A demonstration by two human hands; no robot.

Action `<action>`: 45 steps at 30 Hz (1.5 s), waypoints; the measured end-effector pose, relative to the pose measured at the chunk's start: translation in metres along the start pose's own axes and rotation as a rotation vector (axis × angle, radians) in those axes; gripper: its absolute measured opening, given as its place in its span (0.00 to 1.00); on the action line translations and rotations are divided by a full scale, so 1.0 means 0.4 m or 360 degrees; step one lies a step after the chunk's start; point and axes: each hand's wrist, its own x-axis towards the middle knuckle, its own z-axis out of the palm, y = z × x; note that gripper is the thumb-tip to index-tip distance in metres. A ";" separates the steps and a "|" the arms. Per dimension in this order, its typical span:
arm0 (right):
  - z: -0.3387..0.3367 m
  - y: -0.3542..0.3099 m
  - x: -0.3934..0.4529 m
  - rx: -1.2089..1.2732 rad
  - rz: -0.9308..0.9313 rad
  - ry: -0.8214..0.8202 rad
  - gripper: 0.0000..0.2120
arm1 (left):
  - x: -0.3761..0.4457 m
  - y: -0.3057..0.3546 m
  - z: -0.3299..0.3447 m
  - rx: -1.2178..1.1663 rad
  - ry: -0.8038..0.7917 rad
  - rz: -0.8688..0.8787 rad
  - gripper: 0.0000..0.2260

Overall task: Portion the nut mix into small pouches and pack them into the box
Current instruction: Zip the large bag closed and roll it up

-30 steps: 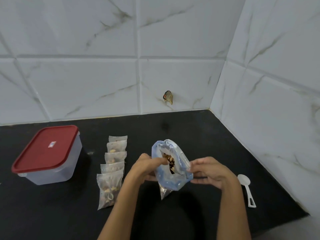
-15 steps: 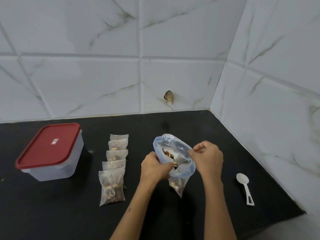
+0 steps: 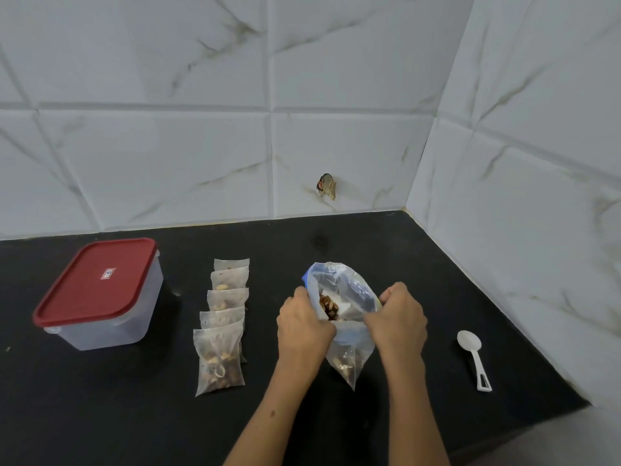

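Nut bag [image 3: 342,297] held up over the black counter [image 3: 369,250], mouth spread between both hands.

Left hand [image 3: 304,326] and right hand [image 3: 398,319] each curl round the rim, one per side. I read it as thin, limp, slippery film, light, with nuts sagging to the bottom corner; I'd grip the stiffer zip rim. Five filled pouches [image 3: 221,358] sit in a row to the left, the red-lidded box [image 3: 97,290] beyond them, lid on. White spoon [image 3: 473,354] lies to the right.

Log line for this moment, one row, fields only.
stage: large bag open | left hand: grips bag rim | right hand: grips rim | pouches: five in row | box: lidded | spoon: idle
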 end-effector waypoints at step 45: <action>0.012 -0.073 0.154 0.0288 -0.0100 -0.0380 0.08 | 0.164 0.038 -0.039 -0.0585 -0.0374 0.0022 0.11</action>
